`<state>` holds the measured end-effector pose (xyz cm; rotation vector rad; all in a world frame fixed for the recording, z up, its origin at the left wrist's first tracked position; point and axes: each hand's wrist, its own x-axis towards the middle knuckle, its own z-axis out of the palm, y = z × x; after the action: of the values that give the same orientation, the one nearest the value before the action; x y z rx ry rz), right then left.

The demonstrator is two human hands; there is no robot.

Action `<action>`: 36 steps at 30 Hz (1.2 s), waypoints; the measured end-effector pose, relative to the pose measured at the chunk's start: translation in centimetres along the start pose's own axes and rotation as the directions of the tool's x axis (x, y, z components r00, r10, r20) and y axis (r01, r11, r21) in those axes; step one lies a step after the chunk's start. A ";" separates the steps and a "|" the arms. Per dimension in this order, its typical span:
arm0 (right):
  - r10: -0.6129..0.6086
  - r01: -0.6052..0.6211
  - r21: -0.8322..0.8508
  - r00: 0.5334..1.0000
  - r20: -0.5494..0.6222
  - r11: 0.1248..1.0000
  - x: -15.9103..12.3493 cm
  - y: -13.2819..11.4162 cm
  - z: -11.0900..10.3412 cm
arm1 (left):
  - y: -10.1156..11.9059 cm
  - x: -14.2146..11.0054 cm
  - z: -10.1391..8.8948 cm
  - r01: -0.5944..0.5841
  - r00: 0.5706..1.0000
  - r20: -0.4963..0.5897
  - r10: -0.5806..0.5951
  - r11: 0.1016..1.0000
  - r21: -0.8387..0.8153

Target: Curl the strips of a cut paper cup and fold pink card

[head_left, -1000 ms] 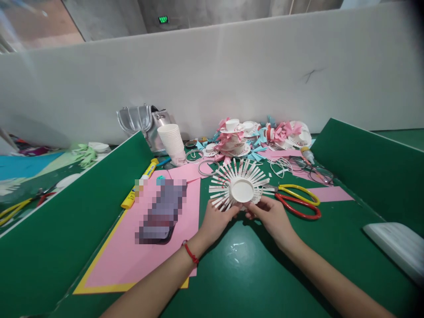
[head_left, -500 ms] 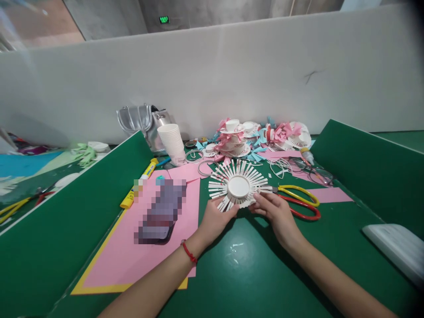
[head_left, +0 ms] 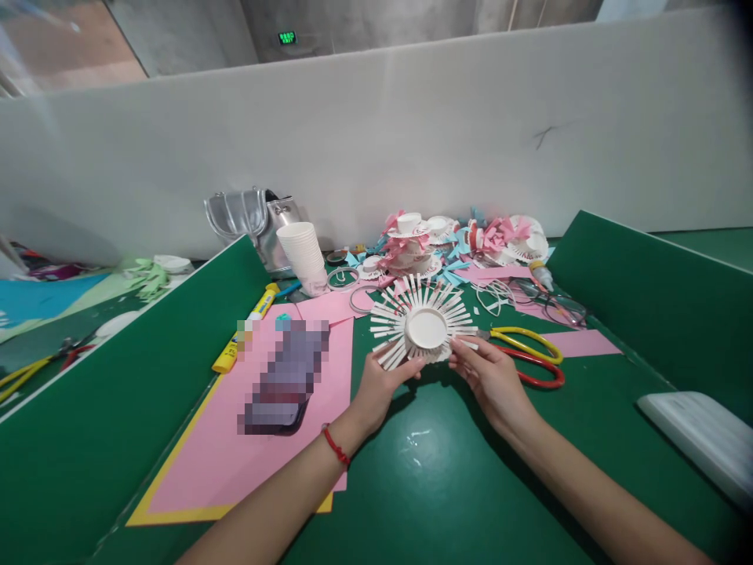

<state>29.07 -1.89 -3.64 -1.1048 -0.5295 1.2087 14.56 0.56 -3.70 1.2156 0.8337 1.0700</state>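
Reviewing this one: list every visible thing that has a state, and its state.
Paper cup, cut into strips, fanned out
Left hand, holding the cup
Right hand, pinching the cup
Scissors, lying flat, open or shut unclear
Cup stack, nested, rims up
Glue stick, lying on its side
Phone, lying down, screen pixelated
Silver bag, flap position unclear
Exit sign, lit

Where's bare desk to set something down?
Bare desk: between the forearms, nearer than the cut cup; and between scissors and white block. Crowded: the back, with stacked cups and paper crafts; the left, with phone and pink paper.
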 end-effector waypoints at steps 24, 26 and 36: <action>0.054 -0.048 -0.038 0.982 0.183 0.998 -0.8 1.0 0.8 | -0.3 0.4 1.1 0.077 0.990 -0.121 -0.074 0.997 0.015; 0.054 -0.050 -0.025 0.984 0.170 0.998 -0.5 0.9 0.7 | -0.2 0.4 1.1 0.090 0.992 -0.097 -0.084 0.995 0.053; 0.092 -0.096 0.067 0.994 0.067 0.993 -0.5 1.2 0.7 | 0.1 -0.1 0.8 0.047 0.997 -0.060 -0.045 0.998 0.048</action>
<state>27.77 -2.07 -4.30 -1.0442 -0.4840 1.3385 15.26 0.17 -3.43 1.2052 0.9342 1.0576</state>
